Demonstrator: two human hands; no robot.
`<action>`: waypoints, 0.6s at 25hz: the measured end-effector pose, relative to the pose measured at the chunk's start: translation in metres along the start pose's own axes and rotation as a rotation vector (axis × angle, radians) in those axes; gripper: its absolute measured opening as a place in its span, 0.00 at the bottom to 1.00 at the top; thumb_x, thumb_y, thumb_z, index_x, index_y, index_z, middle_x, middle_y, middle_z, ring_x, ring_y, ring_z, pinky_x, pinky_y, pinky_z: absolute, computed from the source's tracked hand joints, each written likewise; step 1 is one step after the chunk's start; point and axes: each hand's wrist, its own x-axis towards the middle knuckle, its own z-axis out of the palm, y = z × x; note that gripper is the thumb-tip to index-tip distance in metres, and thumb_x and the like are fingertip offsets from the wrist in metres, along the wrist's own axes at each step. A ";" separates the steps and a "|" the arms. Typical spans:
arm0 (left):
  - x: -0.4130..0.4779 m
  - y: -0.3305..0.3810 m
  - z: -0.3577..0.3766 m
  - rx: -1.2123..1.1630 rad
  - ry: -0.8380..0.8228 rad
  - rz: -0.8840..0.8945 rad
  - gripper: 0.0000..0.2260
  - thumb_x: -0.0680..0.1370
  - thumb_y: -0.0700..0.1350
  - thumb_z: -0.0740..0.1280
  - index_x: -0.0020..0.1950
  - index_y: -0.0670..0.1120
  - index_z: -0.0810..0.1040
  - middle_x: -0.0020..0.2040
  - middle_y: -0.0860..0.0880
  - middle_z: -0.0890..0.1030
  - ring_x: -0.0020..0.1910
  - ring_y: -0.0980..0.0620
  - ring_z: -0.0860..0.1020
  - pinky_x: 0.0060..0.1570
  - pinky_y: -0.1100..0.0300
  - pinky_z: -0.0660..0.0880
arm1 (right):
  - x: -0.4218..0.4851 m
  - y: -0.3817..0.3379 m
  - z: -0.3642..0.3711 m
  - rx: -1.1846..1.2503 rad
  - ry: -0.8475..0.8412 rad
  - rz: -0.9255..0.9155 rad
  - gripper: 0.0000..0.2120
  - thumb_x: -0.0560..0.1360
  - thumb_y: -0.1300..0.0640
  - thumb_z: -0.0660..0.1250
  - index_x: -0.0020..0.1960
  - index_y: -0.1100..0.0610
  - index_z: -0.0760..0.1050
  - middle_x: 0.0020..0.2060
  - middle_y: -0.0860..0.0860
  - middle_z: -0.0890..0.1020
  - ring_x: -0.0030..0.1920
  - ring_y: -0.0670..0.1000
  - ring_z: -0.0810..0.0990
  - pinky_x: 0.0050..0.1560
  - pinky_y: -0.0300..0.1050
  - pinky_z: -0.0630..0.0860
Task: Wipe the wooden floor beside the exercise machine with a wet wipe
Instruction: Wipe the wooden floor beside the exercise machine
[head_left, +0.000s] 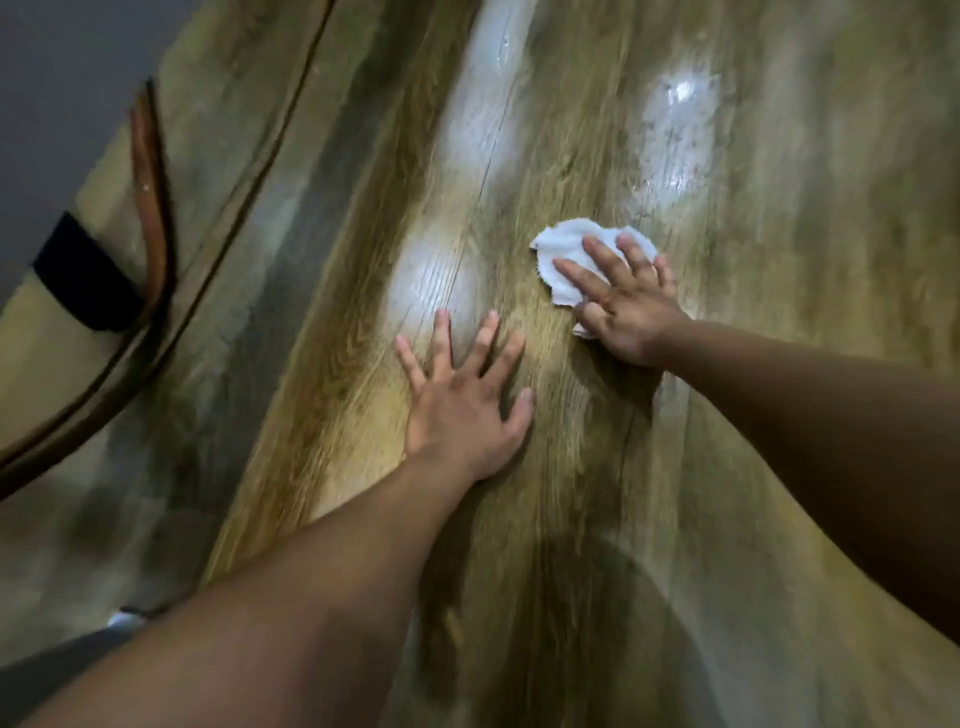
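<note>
Right of centre on the glossy brown wooden plank floor, the right hand presses a crumpled white wet wipe down with straight fingers; the left hand rests splayed nearby, holding nothing; wet sheen farther off suggests wiping is partly done, with the near boards left.

Plank floor w/ wood grain, bright glare patches up top; grey wall top L, brown strip beside it.
</note>
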 end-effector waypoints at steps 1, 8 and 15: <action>-0.001 0.000 0.001 0.017 -0.015 0.000 0.29 0.78 0.65 0.44 0.79 0.62 0.42 0.80 0.56 0.39 0.77 0.38 0.33 0.68 0.28 0.35 | 0.006 -0.001 -0.004 0.004 -0.018 0.019 0.26 0.80 0.41 0.46 0.77 0.34 0.46 0.80 0.43 0.41 0.79 0.53 0.35 0.75 0.60 0.34; 0.002 -0.001 -0.004 -0.037 0.001 0.025 0.31 0.77 0.64 0.51 0.79 0.60 0.50 0.81 0.55 0.49 0.78 0.35 0.39 0.68 0.26 0.37 | 0.075 0.000 -0.042 -0.022 -0.073 0.052 0.25 0.82 0.41 0.45 0.78 0.35 0.44 0.80 0.46 0.39 0.79 0.58 0.35 0.74 0.67 0.36; 0.002 -0.003 0.002 -0.065 0.022 0.027 0.32 0.76 0.63 0.55 0.79 0.59 0.55 0.81 0.54 0.53 0.78 0.34 0.42 0.68 0.25 0.41 | 0.139 -0.014 -0.061 -0.038 0.028 -0.061 0.26 0.80 0.40 0.43 0.78 0.36 0.47 0.81 0.51 0.47 0.79 0.64 0.40 0.74 0.70 0.38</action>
